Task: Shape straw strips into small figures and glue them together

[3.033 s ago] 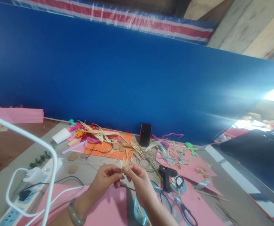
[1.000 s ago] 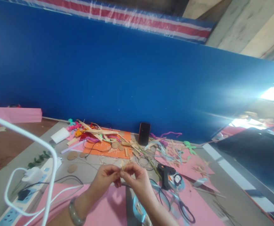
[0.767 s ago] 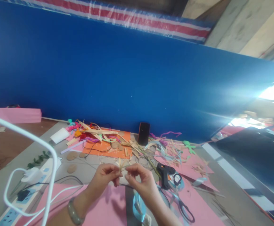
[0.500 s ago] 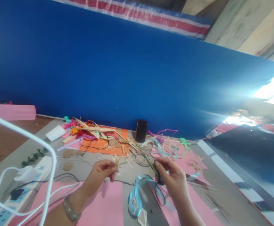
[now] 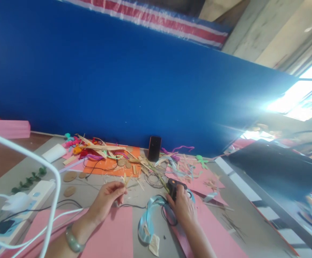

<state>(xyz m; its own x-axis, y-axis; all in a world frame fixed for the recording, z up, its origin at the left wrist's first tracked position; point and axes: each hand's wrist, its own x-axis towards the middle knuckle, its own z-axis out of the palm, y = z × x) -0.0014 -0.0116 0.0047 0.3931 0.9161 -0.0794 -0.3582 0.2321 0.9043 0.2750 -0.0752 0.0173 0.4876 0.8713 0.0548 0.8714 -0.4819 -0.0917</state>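
My left hand, a bangle on its wrist, is closed in a pinch around a small pale-yellow tuft of dried husk above the near edge of the work area. On the right, my right hand lies over a black corded tool that looks like a glue gun, its fingers curled round the body; the palm hides part of it. Beside that hand a light-blue ribbon loops over the grey table. Thin green-brown stems run up to the tool.
Pink sheets lie at the front. Behind are an orange sheet with craft scraps, a phone propped upright, and wooden discs. A power strip and white cable occupy the left. A blue panel closes the back.
My right hand has turned over, moving from a pinch near the stems to lying on the black glue gun. My left hand keeps the husk tuft. The whole view has shifted slightly.
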